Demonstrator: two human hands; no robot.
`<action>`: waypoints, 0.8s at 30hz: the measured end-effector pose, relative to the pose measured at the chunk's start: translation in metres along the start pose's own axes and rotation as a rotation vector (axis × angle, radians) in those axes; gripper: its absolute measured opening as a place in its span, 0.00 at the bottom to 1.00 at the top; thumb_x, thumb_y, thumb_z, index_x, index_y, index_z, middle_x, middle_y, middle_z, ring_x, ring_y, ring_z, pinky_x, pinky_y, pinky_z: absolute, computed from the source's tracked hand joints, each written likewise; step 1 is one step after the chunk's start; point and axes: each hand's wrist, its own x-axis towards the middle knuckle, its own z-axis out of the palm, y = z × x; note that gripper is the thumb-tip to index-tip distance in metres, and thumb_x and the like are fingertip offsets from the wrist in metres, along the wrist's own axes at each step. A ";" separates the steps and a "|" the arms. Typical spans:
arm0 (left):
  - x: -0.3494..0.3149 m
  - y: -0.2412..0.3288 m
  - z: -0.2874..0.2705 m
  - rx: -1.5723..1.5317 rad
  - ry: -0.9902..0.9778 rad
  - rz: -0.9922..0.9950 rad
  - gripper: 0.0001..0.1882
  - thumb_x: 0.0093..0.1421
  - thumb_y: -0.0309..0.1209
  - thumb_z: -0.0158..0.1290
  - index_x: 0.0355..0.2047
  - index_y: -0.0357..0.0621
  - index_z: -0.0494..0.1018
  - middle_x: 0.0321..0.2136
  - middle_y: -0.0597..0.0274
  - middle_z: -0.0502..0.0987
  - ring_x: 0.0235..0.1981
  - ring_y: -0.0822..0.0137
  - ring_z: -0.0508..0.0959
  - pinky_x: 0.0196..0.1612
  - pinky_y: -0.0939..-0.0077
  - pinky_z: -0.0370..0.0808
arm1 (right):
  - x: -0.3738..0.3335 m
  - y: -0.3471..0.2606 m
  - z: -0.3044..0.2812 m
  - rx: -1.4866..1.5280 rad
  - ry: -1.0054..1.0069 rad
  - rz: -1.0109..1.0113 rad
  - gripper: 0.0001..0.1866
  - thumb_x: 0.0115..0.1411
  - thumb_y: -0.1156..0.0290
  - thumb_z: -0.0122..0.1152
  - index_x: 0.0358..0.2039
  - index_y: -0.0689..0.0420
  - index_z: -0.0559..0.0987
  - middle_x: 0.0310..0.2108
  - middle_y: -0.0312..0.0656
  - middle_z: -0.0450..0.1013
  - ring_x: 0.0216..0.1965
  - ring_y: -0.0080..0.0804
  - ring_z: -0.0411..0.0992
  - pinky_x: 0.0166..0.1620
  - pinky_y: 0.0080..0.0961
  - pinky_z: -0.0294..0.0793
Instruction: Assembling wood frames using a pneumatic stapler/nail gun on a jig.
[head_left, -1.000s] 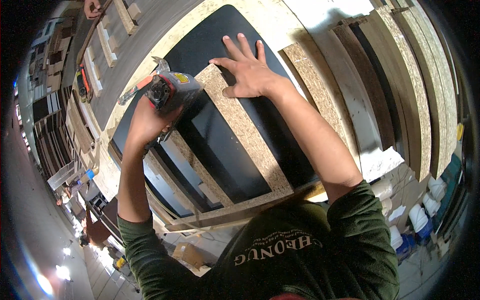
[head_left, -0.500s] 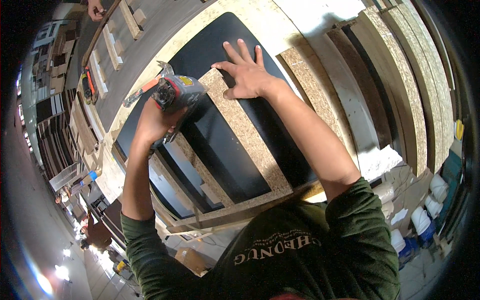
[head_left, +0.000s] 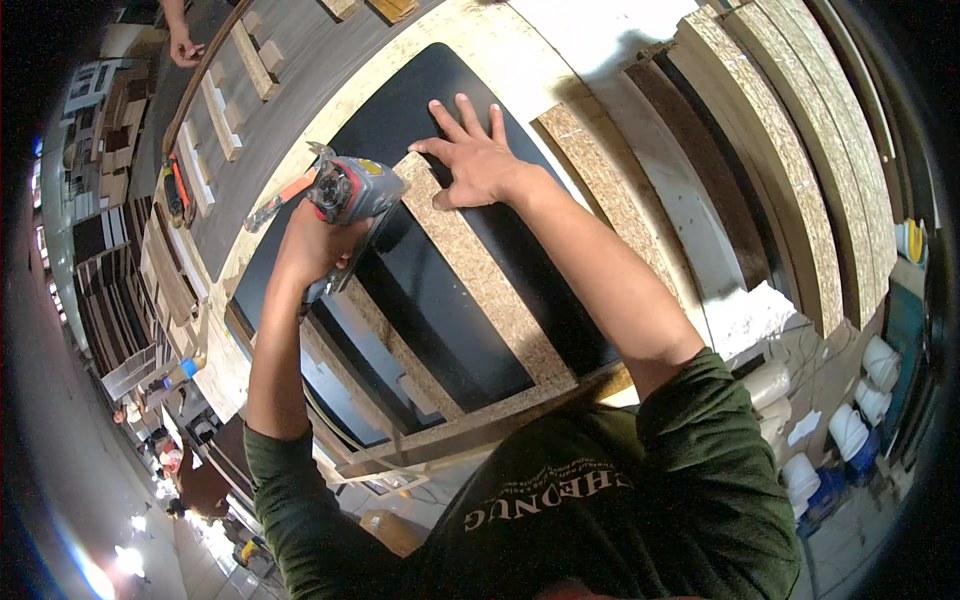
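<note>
My left hand is wrapped round the handle of a grey and red nail gun, whose front end is beside the far end of a particleboard strip. Fingers spread, my right hand lies flat at that same end, its thumb on the strip and the other fingers over a black panel with rounded corners. The strip belongs to a frame of several wooden slats lying on the panel. Partly hidden behind the nail gun is a claw hammer with an orange handle.
Stacked thick boards rise along the right. A grey table at the far left bears wooden blocks and an orange-handled tool. Another person's hand is at the far left corner. White buckets stand on the floor at right.
The whole view has shifted slightly, so the panel and frame appear a little lower. Both hands keep nearly the same places at the strip's far end.
</note>
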 end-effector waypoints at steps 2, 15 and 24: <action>0.000 0.002 0.001 -0.048 0.027 0.062 0.09 0.54 0.27 0.57 0.30 0.38 0.68 0.15 0.64 0.69 0.14 0.73 0.70 0.17 0.77 0.66 | 0.000 0.001 0.000 -0.009 -0.002 0.008 0.44 0.38 0.50 0.62 0.61 0.38 0.64 0.69 0.46 0.35 0.69 0.51 0.26 0.63 0.60 0.24; 0.003 0.011 0.008 -0.021 -0.042 -0.044 0.16 0.52 0.28 0.60 0.37 0.42 0.66 0.17 0.66 0.70 0.15 0.73 0.69 0.16 0.76 0.65 | -0.007 0.001 -0.004 -0.021 -0.018 0.026 0.44 0.38 0.52 0.64 0.60 0.37 0.64 0.69 0.45 0.35 0.69 0.50 0.26 0.64 0.58 0.23; -0.123 -0.059 0.036 -0.097 0.208 -0.064 0.22 0.47 0.40 0.65 0.38 0.38 0.75 0.31 0.50 0.79 0.31 0.58 0.79 0.35 0.66 0.74 | 0.000 -0.005 -0.009 0.016 0.012 0.007 0.56 0.34 0.53 0.68 0.66 0.43 0.53 0.69 0.45 0.36 0.69 0.49 0.28 0.64 0.59 0.25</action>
